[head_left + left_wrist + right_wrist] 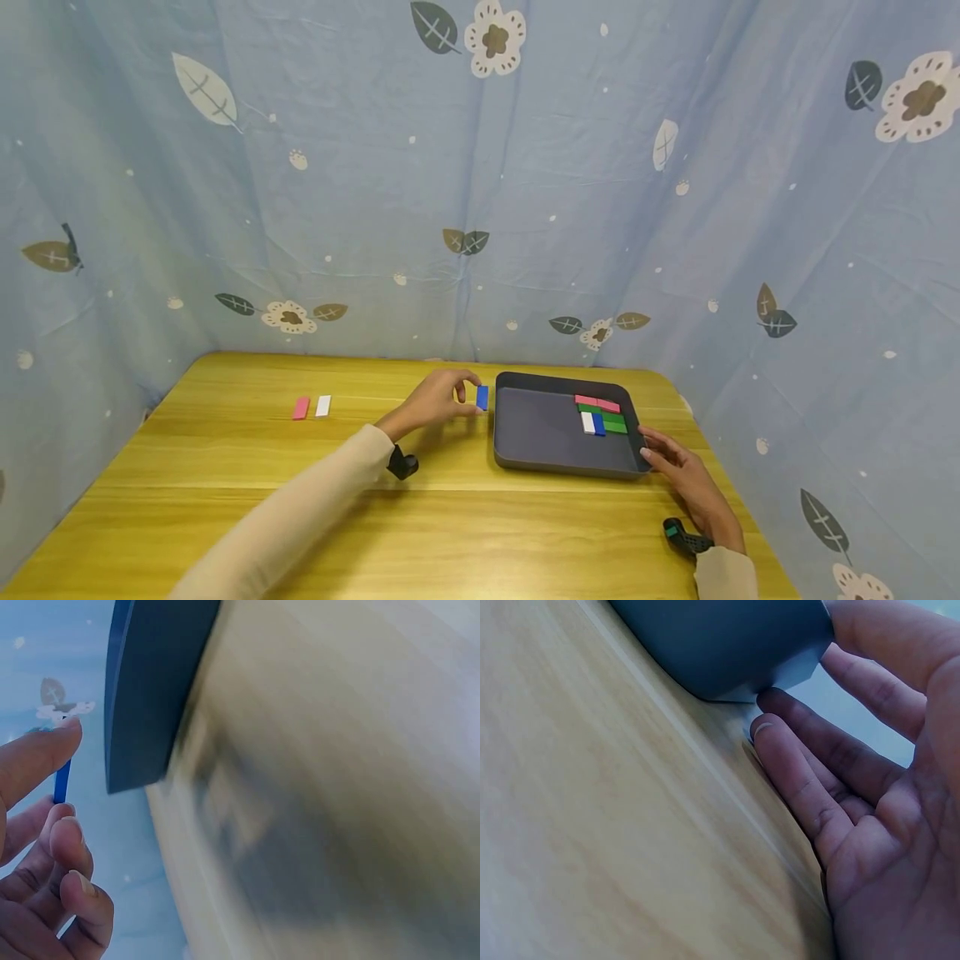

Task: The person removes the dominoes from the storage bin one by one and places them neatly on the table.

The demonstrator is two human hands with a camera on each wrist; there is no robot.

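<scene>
My left hand (pixel 438 398) pinches a small blue rectangular tile (pixel 482 397) between thumb and fingers, just left of a dark grey tray (pixel 570 470). The left wrist view shows the blue tile (pixel 63 780) edge-on, held apart from the tray wall (pixel 154 697). At the tray's right side, my right hand (pixel 686 475) touches the near right corner with fingers fairly straight. Up close, the right hand's fingers (pixel 802 776) extend beside the tray's outer wall (pixel 727 645). Inside the tray, pink tiles (pixel 597 403), green tiles (pixel 614 422), a white tile (pixel 587 422) and another blue tile (pixel 598 424) lie grouped at the right.
On the wooden table (pixel 465 533), a pink tile (pixel 301 407) and a white tile (pixel 323 406) lie side by side at the left. A blue patterned curtain (pixel 360 192) hangs behind the table and along both sides.
</scene>
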